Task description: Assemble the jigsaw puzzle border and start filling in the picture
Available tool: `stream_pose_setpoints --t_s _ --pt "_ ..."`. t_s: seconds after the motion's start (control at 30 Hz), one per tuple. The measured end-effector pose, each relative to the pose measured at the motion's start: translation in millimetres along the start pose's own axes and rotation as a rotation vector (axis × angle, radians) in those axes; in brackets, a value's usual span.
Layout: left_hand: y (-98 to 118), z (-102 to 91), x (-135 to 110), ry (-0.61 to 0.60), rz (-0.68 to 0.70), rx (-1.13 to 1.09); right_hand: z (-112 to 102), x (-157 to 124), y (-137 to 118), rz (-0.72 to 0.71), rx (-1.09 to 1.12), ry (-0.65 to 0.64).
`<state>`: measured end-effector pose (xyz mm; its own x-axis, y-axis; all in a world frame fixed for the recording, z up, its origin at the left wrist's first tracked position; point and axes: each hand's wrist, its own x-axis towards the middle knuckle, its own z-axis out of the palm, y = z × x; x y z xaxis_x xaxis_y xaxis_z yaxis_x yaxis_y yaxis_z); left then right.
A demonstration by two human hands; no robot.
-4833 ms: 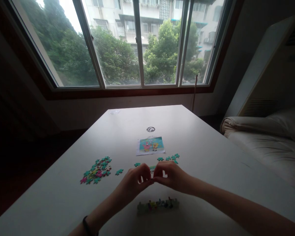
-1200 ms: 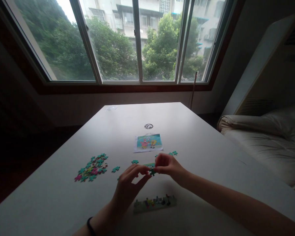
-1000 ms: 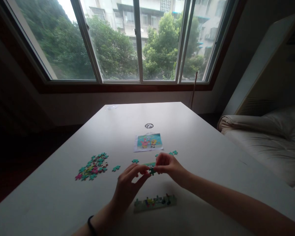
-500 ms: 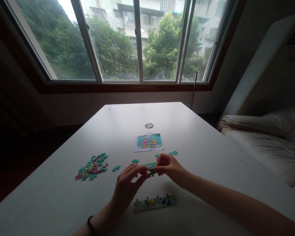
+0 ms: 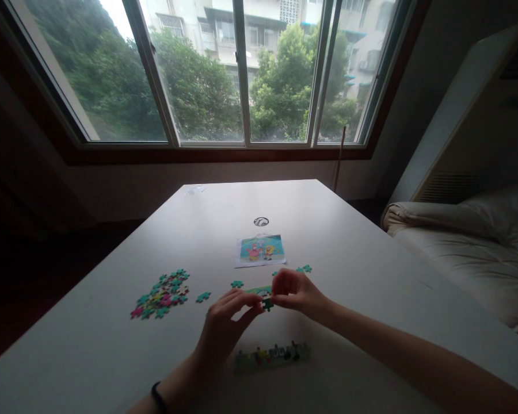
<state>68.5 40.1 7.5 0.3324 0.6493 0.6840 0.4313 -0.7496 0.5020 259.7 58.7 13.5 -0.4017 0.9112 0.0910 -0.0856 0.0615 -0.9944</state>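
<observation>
My left hand (image 5: 225, 325) and my right hand (image 5: 296, 293) meet above the white table (image 5: 354, 259), fingertips pinched together on a small teal puzzle piece (image 5: 266, 303). Just behind them lies a short joined strip of teal pieces (image 5: 259, 290). Nearer to me rests an assembled row of puzzle pieces (image 5: 271, 356). A heap of loose teal and pink pieces (image 5: 159, 294) sits to the left. Single pieces lie at the middle (image 5: 203, 296) and right (image 5: 304, 268). A picture card (image 5: 259, 250) with cartoon figures lies farther back.
A round cable hole (image 5: 261, 221) is in the table's middle. A small clear scrap (image 5: 194, 189) lies at the far left corner. A pale sofa cushion (image 5: 470, 241) stands to the right. Large windows (image 5: 242, 69) face trees and buildings.
Both hands have stayed pinched together over the same spot, shifting only slightly; the teal piece shows between the fingertips since about a second ago. The view dropped a little since the oldest frame.
</observation>
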Motion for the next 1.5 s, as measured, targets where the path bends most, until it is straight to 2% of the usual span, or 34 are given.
stream_pose_setpoints --t_s 0.43,0.57,0.77,0.87,1.5 --pt "0 0.1 -3 -0.078 -0.003 0.032 -3 -1 4 -0.072 -0.183 -0.016" --pt "-3 1.2 -4 -0.059 -0.008 0.039 -3 0 4 -0.053 -0.144 0.009" --pt "-5 2.1 -4 -0.039 -0.031 0.066 -2 2 11 0.053 0.114 0.016" --pt "-5 2.2 -4 -0.034 -0.028 0.070 0 3 10 0.088 0.173 0.040" --pt "-6 1.8 -5 -0.005 -0.034 0.082 1 3 11 0.097 0.233 0.080"
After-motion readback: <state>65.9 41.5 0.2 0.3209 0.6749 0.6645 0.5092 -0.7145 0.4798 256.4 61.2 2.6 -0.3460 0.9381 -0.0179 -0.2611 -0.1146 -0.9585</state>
